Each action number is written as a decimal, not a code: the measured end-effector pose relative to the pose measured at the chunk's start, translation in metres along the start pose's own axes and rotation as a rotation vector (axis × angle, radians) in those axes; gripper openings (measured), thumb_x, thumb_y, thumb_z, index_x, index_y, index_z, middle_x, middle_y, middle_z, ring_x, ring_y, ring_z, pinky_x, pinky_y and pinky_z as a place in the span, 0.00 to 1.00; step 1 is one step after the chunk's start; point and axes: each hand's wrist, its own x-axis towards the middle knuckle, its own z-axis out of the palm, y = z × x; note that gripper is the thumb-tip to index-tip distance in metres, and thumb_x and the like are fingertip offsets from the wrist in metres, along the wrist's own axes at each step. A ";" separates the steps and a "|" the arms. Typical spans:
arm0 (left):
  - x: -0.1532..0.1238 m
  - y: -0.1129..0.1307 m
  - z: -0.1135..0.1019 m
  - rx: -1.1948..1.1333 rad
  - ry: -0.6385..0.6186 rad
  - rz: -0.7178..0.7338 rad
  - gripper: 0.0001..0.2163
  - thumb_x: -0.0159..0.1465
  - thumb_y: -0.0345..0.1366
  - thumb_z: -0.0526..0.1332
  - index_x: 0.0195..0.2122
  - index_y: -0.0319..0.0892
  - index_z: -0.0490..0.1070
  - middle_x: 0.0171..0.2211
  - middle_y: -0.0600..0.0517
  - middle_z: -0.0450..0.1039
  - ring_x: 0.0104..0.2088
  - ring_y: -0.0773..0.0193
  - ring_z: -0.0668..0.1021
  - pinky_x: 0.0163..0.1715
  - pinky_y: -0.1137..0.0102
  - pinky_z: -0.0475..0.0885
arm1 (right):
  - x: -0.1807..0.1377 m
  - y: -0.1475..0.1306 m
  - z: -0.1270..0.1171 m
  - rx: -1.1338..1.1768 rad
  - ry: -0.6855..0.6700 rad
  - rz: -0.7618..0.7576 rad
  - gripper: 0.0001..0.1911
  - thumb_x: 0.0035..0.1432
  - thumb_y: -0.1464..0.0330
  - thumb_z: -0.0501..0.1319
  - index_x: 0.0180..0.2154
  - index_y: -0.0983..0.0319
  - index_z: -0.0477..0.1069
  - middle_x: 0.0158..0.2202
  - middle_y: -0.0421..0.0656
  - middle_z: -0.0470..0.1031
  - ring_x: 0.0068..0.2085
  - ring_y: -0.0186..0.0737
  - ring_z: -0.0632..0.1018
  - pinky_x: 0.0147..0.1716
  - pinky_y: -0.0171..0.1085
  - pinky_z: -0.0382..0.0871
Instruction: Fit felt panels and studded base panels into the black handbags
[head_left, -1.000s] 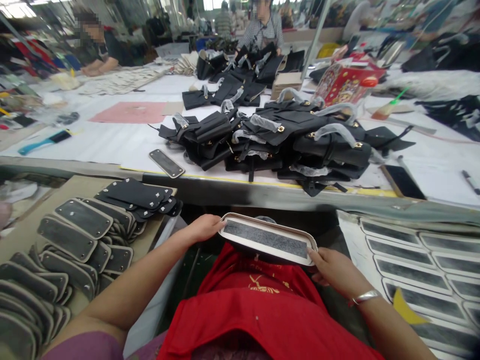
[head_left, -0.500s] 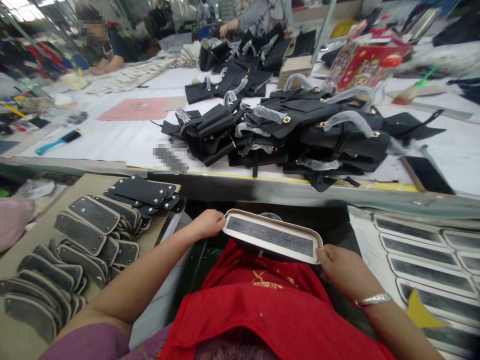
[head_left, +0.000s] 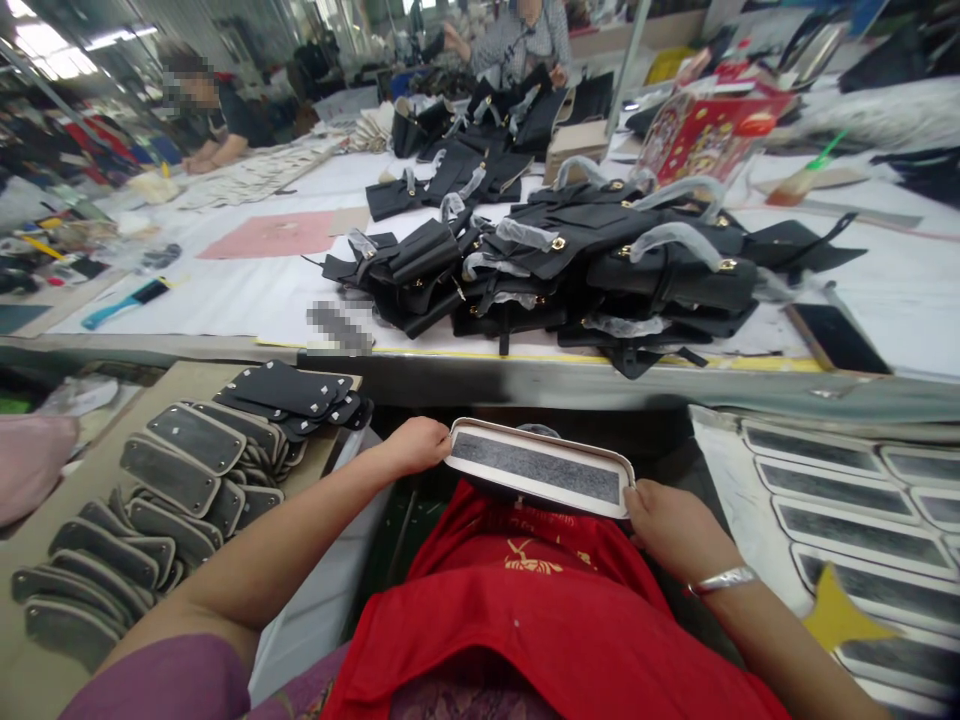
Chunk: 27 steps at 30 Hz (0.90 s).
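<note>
I hold a long rounded panel [head_left: 537,466], dark grey in the middle with a pale rim, level above my red apron [head_left: 540,620]. My left hand [head_left: 416,446] is closed on its left end. At the other end my right hand [head_left: 670,528], with a silver bracelet on the wrist, grips the right corner. Rows of similar grey panels [head_left: 832,490] lie flat on the sheet to my right. On the board to my left, more grey panels [head_left: 176,470] overlap in a fan.
A heap of black bags with wrapped handles [head_left: 592,270] fills the white table [head_left: 225,290] ahead. Black studded pieces [head_left: 289,390] top the left stack. A phone [head_left: 836,338] lies at the table's right edge, and a red box [head_left: 701,130] stands behind. Other people work at the far side.
The view shifted slightly. The panel stays in both hands, nearly unmoved over my lap; my right hand's grip slid a little along the right corner.
</note>
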 end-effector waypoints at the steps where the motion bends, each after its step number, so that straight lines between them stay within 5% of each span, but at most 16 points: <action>1: 0.000 -0.002 -0.001 -0.040 -0.015 0.000 0.12 0.56 0.38 0.53 0.20 0.38 0.68 0.26 0.46 0.72 0.31 0.60 0.73 0.31 0.71 0.64 | 0.000 0.000 0.000 0.006 0.000 -0.006 0.18 0.64 0.70 0.44 0.29 0.66 0.69 0.30 0.50 0.75 0.33 0.45 0.76 0.30 0.36 0.62; 7: 0.001 -0.025 0.005 -0.583 -0.195 -0.046 0.24 0.58 0.56 0.45 0.27 0.38 0.65 0.19 0.52 0.66 0.17 0.69 0.68 0.19 0.73 0.63 | -0.001 0.001 -0.002 0.108 -0.016 -0.012 0.19 0.64 0.70 0.42 0.29 0.66 0.68 0.30 0.51 0.74 0.31 0.42 0.76 0.29 0.34 0.62; 13: 0.011 -0.039 0.032 -0.889 -0.220 -0.062 0.25 0.51 0.62 0.52 0.27 0.41 0.57 0.14 0.60 0.56 0.13 0.74 0.59 0.14 0.77 0.54 | 0.003 0.010 0.006 0.148 -0.014 -0.013 0.19 0.64 0.67 0.43 0.28 0.64 0.67 0.28 0.48 0.72 0.31 0.42 0.75 0.27 0.34 0.61; 19: 0.022 -0.038 0.022 -0.927 -0.281 -0.105 0.24 0.49 0.56 0.62 0.19 0.41 0.55 0.13 0.60 0.54 0.12 0.77 0.56 0.12 0.77 0.45 | 0.007 0.014 0.010 0.084 -0.062 -0.065 0.18 0.63 0.69 0.42 0.29 0.64 0.66 0.28 0.48 0.71 0.30 0.43 0.74 0.28 0.36 0.59; 27: 0.021 -0.037 0.018 -0.845 -0.323 -0.171 0.24 0.49 0.57 0.61 0.19 0.41 0.54 0.14 0.62 0.47 0.14 0.76 0.51 0.15 0.76 0.43 | 0.002 0.003 -0.002 0.170 -0.045 0.022 0.20 0.65 0.67 0.42 0.28 0.64 0.68 0.30 0.48 0.74 0.32 0.41 0.76 0.29 0.33 0.60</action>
